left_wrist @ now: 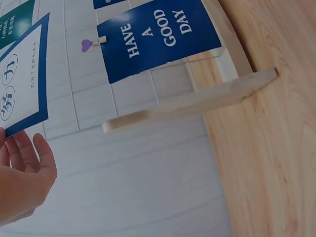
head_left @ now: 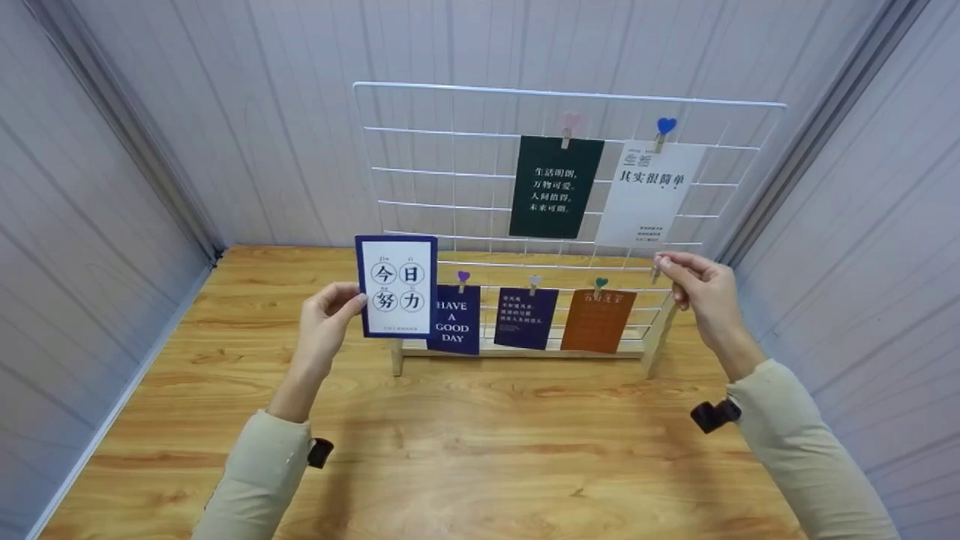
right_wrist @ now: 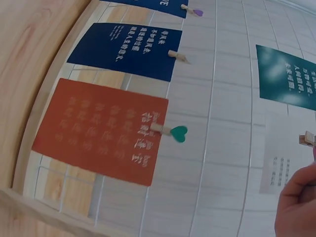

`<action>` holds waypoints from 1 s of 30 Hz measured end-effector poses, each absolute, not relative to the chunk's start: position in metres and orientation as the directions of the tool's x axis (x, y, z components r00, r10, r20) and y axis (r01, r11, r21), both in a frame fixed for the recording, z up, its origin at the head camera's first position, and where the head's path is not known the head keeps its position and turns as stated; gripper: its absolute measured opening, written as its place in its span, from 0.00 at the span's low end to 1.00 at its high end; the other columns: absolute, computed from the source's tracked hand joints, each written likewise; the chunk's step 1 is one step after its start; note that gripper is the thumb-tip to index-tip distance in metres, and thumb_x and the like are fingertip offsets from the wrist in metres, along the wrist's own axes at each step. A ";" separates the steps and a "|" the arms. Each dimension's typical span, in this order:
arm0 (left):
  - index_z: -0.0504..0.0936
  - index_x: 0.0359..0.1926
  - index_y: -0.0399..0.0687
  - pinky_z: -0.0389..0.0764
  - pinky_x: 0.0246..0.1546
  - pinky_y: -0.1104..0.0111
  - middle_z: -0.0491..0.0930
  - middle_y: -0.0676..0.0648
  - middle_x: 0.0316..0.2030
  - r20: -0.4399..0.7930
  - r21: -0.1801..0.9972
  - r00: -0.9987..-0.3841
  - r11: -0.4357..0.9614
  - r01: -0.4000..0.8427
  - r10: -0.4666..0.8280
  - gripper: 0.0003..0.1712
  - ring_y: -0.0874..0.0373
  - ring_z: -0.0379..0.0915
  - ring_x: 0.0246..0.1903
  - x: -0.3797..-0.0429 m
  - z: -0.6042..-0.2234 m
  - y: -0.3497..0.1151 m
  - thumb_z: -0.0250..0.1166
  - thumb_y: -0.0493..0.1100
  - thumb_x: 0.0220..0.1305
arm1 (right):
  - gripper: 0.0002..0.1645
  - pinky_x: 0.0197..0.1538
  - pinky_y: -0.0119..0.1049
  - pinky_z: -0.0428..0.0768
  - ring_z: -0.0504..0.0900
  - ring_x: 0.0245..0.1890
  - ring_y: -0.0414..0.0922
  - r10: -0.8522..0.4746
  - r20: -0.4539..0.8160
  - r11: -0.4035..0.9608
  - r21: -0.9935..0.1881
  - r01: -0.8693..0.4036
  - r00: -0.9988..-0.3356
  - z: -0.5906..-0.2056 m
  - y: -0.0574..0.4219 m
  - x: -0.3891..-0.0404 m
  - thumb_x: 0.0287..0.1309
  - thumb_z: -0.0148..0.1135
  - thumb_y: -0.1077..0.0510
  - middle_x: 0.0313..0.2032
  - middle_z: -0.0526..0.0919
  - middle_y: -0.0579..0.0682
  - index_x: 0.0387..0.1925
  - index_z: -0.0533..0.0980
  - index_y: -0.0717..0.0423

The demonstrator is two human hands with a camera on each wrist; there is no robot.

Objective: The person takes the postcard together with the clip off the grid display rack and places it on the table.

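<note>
My left hand (head_left: 324, 321) pinches the left edge of a white card with a blue border (head_left: 398, 322) and black characters. It is held upright in front of the wire grid's left side, overlapping a blue "HAVE A GOOD DAY" card (head_left: 459, 341) in the head view. Between thumb and forefinger, my right hand (head_left: 703, 291) pinches a small wooden clothespin (right_wrist: 306, 139), with a bit of pink showing at its end. That hand is by the grid's right side, below a white card (head_left: 645, 206) hung from a blue heart clothespin (head_left: 666, 127).
The white wire grid (head_left: 570, 93) stands in a wooden base (head_left: 525, 351) on the wooden table (head_left: 480, 450). Clothespins hold a dark green card (head_left: 556, 221) up high and a dark blue card (head_left: 525, 334) and an orange card (head_left: 598, 330) lower down. Panelled walls (head_left: 247, 112) enclose the table.
</note>
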State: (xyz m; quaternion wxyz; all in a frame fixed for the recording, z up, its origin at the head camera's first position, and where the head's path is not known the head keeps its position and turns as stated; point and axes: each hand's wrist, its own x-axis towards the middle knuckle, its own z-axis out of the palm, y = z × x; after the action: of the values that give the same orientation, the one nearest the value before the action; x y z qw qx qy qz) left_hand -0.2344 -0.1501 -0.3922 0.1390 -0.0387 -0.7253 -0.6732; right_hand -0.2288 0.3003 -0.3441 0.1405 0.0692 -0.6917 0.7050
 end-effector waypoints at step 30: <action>0.74 0.47 0.37 0.72 0.43 0.68 0.71 0.40 0.44 0.065 0.998 -0.993 0.006 0.065 -0.100 0.20 0.51 0.69 0.44 -0.278 -0.558 -0.300 0.62 0.45 0.56 | 0.08 0.17 0.24 0.69 0.69 0.16 0.35 0.106 0.021 -0.118 -0.992 -0.033 -0.994 -0.409 0.411 -0.181 0.56 0.56 0.62 0.25 0.79 0.45 0.35 0.81 0.54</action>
State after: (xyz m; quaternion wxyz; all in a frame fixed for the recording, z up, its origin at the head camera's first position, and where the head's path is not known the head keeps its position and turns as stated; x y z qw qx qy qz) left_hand -0.2779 -0.3002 -0.5582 0.0583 0.0124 -0.7069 -0.7048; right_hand -0.1809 0.4112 -0.4090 0.0468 -0.0276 -0.6625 0.7471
